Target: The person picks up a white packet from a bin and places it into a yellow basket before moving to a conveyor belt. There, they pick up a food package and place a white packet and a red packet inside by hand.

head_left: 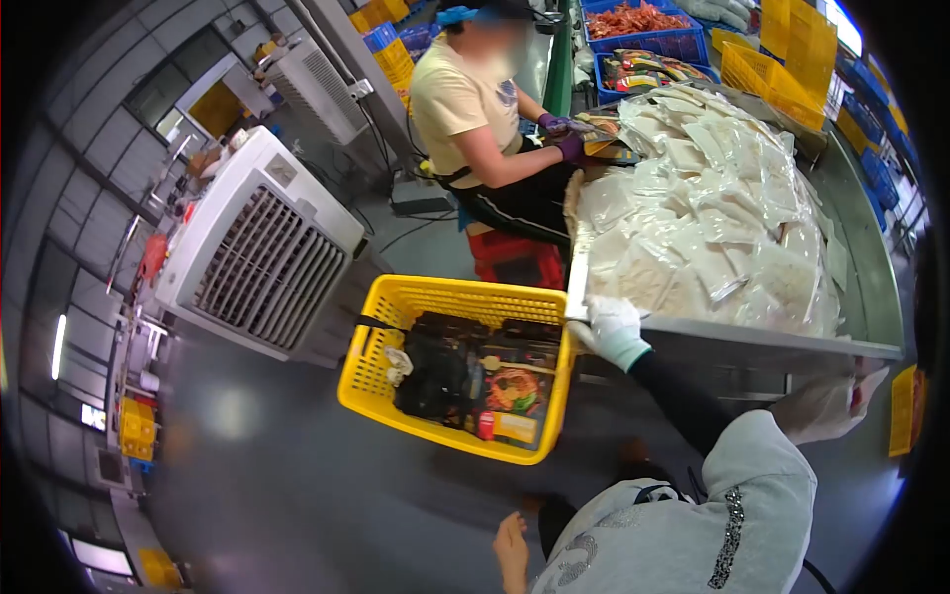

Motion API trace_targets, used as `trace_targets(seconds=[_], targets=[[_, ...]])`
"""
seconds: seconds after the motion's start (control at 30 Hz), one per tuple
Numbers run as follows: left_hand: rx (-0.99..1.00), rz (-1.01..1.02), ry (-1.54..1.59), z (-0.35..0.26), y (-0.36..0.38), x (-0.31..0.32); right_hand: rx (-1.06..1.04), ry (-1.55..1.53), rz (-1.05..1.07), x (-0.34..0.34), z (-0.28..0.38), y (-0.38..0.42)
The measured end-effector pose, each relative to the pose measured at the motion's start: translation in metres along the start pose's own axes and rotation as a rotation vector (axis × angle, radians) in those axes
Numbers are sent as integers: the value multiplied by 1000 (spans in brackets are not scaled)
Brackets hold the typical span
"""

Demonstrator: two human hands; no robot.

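My right hand (614, 332), in a white glove with a pale green cuff, lies at the near left corner of a metal work table (752, 335), beside the yellow basket's rim. Its thumb stands apart and no held object shows. My left hand (512, 549) is bare, low in the view, loosely bent and empty. The yellow basket (450, 443) stands left of the table and holds dark packages and a printed food pack (515, 391). Clear and white plastic packets (712, 208) are heaped on the table.
A seated co-worker (475, 109) in purple gloves handles printed packs beyond the basket. A large air cooler (267, 257) stands at the left. Blue crates (643, 42) and a yellow crate (772, 84) are behind the heap. A plastic bag (826, 406) hangs by the table's near side.
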State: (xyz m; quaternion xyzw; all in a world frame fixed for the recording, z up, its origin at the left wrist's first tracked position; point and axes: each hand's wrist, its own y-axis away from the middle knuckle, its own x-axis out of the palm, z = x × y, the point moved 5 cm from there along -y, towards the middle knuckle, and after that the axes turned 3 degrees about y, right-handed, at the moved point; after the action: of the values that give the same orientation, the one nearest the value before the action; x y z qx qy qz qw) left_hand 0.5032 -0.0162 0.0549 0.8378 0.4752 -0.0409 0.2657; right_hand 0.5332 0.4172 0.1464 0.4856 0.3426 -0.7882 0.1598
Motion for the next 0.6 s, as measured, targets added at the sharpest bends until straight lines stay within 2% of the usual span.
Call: trace_targets(seconds=[0.07, 0.17, 0.23, 0.3, 0.33, 0.4, 0.43, 0.5, 0.6], targets=[[5, -20, -49, 37, -15, -62, 246, 195, 212, 0, 18, -14], [-56, -97, -179, 98, -11, -156, 281, 319, 48, 11, 20, -9], [-74, -145, -245, 125, -26, -201, 314, 329, -15, 8, 25, -11], [-111, -196, -313, 138, -34, -236, 296, 453, -167, 14, 29, -7], [-108, -182, -314, 120, -42, -250, 297, 524, -225, 16, 31, -8], [107, -249, -365, 46, -60, -279, 398, 517, -169, 14, 35, -11], [101, -249, -368, 45, -81, -288, 441, 562, -143, 16, 34, -13], [62, -275, -139, 54, -127, -311, 503, 628, -113, 24, 32, -14], [46, -223, -170, 29, -190, -331, 628, 677, -57, 23, 31, -16]])
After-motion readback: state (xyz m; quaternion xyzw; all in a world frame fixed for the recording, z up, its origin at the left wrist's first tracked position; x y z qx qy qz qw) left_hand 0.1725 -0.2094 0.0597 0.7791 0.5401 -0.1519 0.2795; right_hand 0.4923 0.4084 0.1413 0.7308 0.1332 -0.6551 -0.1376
